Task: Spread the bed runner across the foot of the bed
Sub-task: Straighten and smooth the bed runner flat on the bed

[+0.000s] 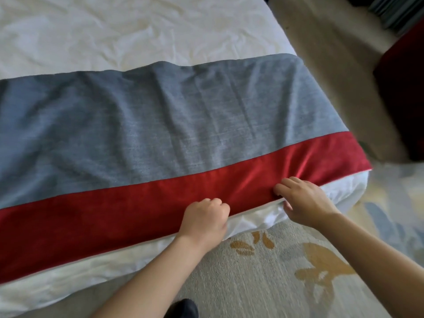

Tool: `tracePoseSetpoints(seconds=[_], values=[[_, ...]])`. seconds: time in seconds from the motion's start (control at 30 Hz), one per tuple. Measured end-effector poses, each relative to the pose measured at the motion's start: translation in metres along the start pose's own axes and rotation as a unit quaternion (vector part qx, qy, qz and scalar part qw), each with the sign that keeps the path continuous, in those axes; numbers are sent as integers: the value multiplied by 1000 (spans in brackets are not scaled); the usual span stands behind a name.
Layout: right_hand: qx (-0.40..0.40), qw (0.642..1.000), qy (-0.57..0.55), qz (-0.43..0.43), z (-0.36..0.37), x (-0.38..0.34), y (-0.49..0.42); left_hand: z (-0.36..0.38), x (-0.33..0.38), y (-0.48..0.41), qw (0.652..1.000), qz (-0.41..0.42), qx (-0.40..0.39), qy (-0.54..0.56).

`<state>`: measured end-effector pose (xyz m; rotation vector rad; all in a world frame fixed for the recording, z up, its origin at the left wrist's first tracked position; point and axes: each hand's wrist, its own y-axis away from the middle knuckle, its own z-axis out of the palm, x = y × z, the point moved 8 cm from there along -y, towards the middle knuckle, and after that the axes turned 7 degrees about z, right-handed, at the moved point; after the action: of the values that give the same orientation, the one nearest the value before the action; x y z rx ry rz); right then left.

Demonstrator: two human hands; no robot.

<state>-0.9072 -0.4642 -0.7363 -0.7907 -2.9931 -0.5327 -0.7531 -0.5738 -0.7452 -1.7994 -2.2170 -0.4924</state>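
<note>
We are at the straightening step: the bed runner (160, 125) already lies across the foot of the bed (114, 31), reaching its right corner. Our left hand (204, 221) and right hand (302, 200) both pinch its red near edge. Next, we judge, comes an even tug to flatten the grey wrinkles.

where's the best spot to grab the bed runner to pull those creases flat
Take the bed runner by the near hem of its red band, coming from the foot of the bed, fingers on top and thumb beneath. That edge lies free over the white sheet, and the creases in the grey panel run toward it. The left hand and right hand grip there.
</note>
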Motion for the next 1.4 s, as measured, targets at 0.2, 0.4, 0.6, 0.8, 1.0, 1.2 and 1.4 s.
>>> tracePoseSetpoints(seconds=[0.2,0.4,0.6,0.8,1.0,1.2,1.4], values=[[24,997,11,78,5,44,6,8,36,-40,999,37,-23,9],[71,988,25,137,10,105,1,20,91,-102,998,57,18,-4],[40,990,15,137,21,191,2,34,149,-156,997,50,27,-43],[74,995,-16,66,23,210,14,45,190,-180,995,33,93,-30],[48,993,14,109,34,256,-3,37,199,-216,995,22,76,-58],[32,990,8,139,46,271,7,42,205,-219,995,24,68,-65],[84,996,-30,8,14,214,8,37,181,-197,994,9,88,-64]])
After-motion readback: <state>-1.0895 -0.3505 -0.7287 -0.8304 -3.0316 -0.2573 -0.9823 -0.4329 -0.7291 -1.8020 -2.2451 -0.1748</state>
